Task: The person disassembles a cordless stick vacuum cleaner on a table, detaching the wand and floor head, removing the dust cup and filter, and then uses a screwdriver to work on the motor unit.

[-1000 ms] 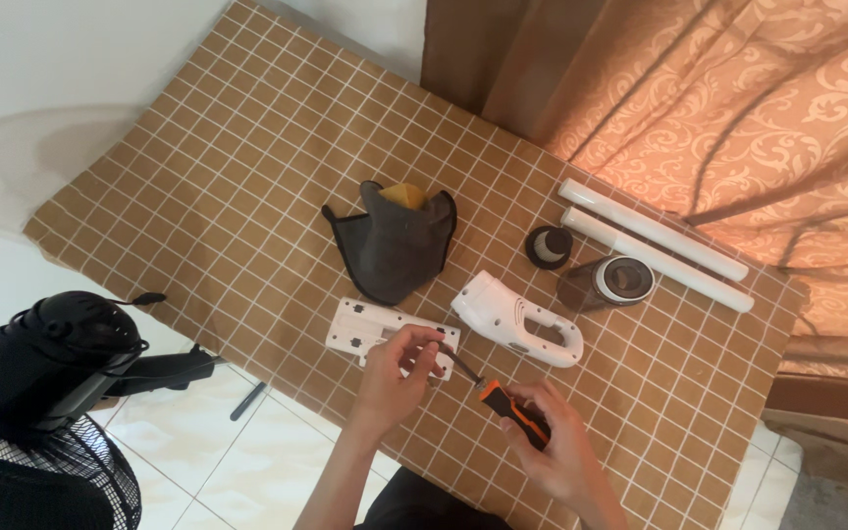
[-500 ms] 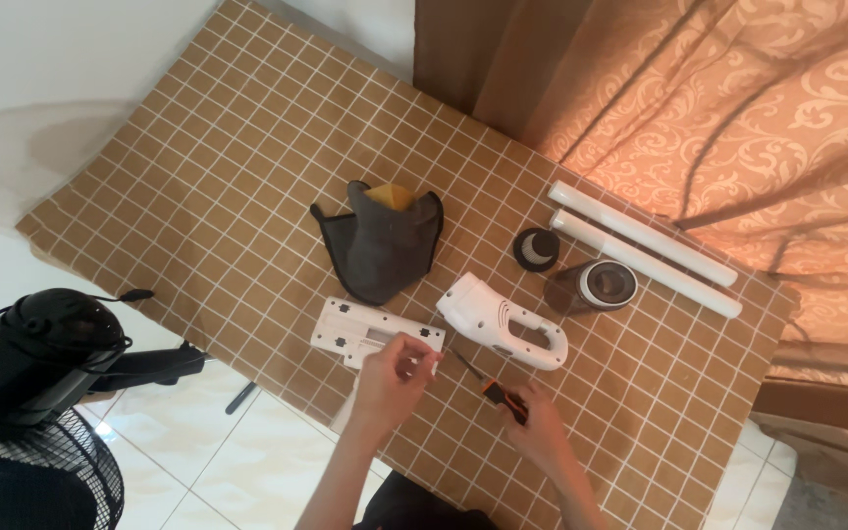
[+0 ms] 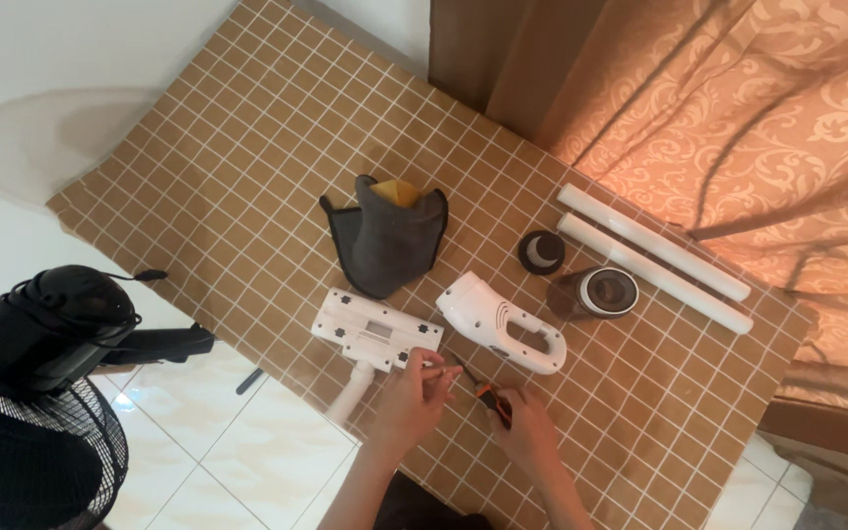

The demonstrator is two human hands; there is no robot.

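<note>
**Between the hands: a screwdriver, tip toward the floor head**

Right hand [image 3: 527,424] grips the screwdriver [image 3: 478,385] by its orange-black handle; its shaft slants up-left. Left hand [image 3: 414,391] pinches near the tip, beside the white floor head [image 3: 373,334].

Two white tubes [image 3: 652,240], two hands [image 3: 414,397], one fan [image 3: 36,393].

Left hand [image 3: 412,393] fingers pinched, right hand [image 3: 522,424] curled, close together

Home: curtain [image 3: 699,108], floor fan [image 3: 31,393]
</note>
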